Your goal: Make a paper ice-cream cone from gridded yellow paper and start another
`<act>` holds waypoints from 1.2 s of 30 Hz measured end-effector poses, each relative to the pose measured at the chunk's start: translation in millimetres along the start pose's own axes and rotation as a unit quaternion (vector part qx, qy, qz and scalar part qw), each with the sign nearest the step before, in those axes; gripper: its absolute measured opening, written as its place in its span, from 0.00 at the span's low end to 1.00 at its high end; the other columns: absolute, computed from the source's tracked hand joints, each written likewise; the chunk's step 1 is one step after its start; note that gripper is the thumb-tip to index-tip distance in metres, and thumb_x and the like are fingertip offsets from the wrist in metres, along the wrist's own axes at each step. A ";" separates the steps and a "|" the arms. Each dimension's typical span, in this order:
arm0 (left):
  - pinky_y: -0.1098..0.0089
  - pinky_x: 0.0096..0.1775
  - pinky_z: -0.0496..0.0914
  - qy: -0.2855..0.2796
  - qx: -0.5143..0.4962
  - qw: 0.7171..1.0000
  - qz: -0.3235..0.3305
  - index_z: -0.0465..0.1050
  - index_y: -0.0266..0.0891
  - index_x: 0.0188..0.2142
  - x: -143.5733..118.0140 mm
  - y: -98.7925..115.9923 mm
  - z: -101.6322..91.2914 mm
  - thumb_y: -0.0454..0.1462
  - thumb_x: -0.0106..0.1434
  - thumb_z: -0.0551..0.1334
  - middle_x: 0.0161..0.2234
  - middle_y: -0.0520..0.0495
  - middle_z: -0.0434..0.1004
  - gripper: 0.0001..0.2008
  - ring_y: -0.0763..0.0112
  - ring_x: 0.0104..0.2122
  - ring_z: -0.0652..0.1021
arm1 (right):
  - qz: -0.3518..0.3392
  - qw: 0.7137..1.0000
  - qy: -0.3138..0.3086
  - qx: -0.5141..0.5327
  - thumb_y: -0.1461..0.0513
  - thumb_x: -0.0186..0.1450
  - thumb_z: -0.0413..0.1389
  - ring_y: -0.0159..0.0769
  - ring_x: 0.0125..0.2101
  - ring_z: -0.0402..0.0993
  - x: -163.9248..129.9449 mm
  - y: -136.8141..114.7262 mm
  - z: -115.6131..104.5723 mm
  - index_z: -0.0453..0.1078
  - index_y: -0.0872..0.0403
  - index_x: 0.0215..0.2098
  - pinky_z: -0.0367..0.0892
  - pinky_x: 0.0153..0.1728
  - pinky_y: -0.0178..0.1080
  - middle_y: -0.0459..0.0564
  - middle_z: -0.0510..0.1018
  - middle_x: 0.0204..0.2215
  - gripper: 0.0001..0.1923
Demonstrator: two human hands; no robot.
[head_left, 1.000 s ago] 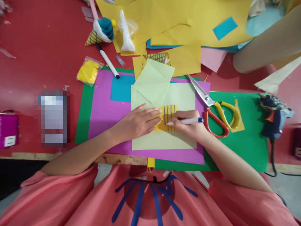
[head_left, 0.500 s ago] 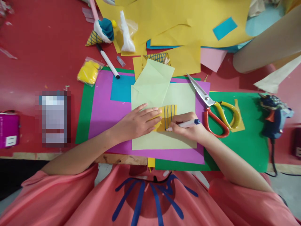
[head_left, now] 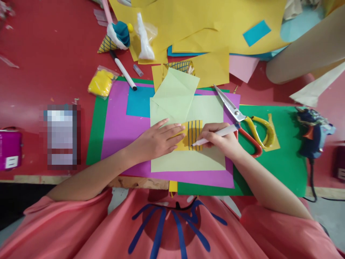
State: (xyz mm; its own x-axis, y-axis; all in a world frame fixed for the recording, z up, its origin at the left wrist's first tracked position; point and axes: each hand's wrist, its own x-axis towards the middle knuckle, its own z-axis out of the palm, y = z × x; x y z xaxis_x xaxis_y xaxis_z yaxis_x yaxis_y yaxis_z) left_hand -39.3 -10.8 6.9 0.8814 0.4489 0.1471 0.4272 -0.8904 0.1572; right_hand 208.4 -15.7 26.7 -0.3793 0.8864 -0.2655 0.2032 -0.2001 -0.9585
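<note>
My left hand (head_left: pixel 159 140) lies flat, fingers spread, pressing down the left part of a small yellow paper piece (head_left: pixel 192 135) with several blue lines drawn on it. My right hand (head_left: pixel 219 140) grips a white marker (head_left: pixel 215 135), its tip touching the lower edge of the yellow piece. The piece rests on a pale green sheet (head_left: pixel 188 158), which lies on purple paper (head_left: pixel 121 126) and green paper (head_left: pixel 283 158).
Red-and-yellow scissors (head_left: pixel 248 124) lie just right of my right hand. A blue glue gun (head_left: pixel 312 133) sits at far right. Another marker (head_left: pixel 122 70), a yellow bag (head_left: pixel 101 82), paper cones (head_left: pixel 115 36) and yellow sheets (head_left: pixel 202 21) crowd the far side. Another person's arm (head_left: pixel 304 50) rests top right.
My right hand has shifted slightly right and tilted the marker, the tip moving along the yellow piece's lower edge. My left hand has stayed put.
</note>
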 end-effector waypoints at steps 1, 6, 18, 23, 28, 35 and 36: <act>0.55 0.62 0.59 -0.005 -0.002 1.000 -0.001 0.64 0.37 0.57 -0.3 0.0 -0.5 0.35 0.69 0.55 0.60 0.41 0.68 0.17 0.63 0.60 0.68 | -0.003 1.000 0.022 0.022 0.65 0.61 0.54 0.26 0.17 0.64 0.8 1.7 -0.4 0.69 0.56 0.20 0.58 0.18 0.31 0.43 0.70 0.15 0.12; 0.56 0.64 0.56 -0.014 -0.020 1.000 -0.005 0.63 0.37 0.59 -1.2 0.9 -0.4 0.36 0.69 0.55 0.62 0.42 0.65 0.20 0.64 0.62 0.66 | -0.059 0.990 0.111 0.070 0.58 0.65 0.56 0.29 0.20 0.70 1.9 11.6 3.9 0.74 0.54 0.34 0.65 0.21 0.34 0.44 0.75 0.22 0.08; 0.56 0.66 0.49 -0.053 -0.032 0.998 -0.032 0.53 0.36 0.66 5.0 10.2 -1.1 0.43 0.70 0.52 0.66 0.42 0.57 0.27 0.64 0.65 0.60 | -0.074 0.985 0.155 -0.017 0.55 0.65 0.57 0.33 0.30 0.78 2.4 12.7 7.7 0.72 0.53 0.42 0.74 0.32 0.37 0.49 0.80 0.35 0.11; 0.56 0.63 0.57 -0.026 -0.020 0.999 -0.015 0.59 0.34 0.62 5.9 8.9 -0.5 0.41 0.69 0.55 0.63 0.38 0.62 0.25 0.60 0.63 0.64 | -0.067 0.984 0.168 -0.006 0.53 0.66 0.56 0.35 0.31 0.79 2.6 10.4 8.9 0.71 0.52 0.42 0.76 0.32 0.37 0.49 0.80 0.32 0.13; 0.64 0.46 0.73 0.054 -0.055 0.995 0.060 0.75 0.38 0.43 1.8 -0.3 -8.2 0.40 0.66 0.59 0.45 0.45 0.80 0.10 0.65 0.44 0.79 | -0.062 0.981 0.182 0.011 0.52 0.65 0.56 0.34 0.31 0.80 3.7 12.1 8.3 0.70 0.52 0.41 0.77 0.31 0.36 0.48 0.79 0.32 0.13; 0.61 0.55 0.71 0.037 -0.046 0.995 0.084 0.73 0.37 0.48 -0.5 -4.7 -7.4 0.40 0.66 0.59 0.52 0.43 0.76 0.14 0.64 0.52 0.76 | -0.097 0.975 0.202 -0.006 0.54 0.66 0.56 0.33 0.29 0.77 1.0 12.2 5.7 0.71 0.51 0.41 0.75 0.30 0.37 0.47 0.78 0.28 0.11; 0.61 0.55 0.71 0.035 -0.046 0.995 0.084 0.73 0.36 0.49 -0.3 -4.4 -6.7 0.40 0.66 0.59 0.53 0.42 0.76 0.15 0.64 0.53 0.76 | -0.101 0.974 0.200 -0.016 0.54 0.66 0.56 0.32 0.28 0.76 0.5 11.9 5.5 0.71 0.51 0.41 0.74 0.29 0.37 0.47 0.77 0.28 0.10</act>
State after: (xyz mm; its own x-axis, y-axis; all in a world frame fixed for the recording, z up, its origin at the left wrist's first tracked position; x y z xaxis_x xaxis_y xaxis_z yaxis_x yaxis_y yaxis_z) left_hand -42.8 -6.5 12.7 0.9209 0.3020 0.2464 0.2523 -0.9437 0.2137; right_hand 205.6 -19.9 14.6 -0.0337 0.9994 -0.0037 0.1915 0.0029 -0.9815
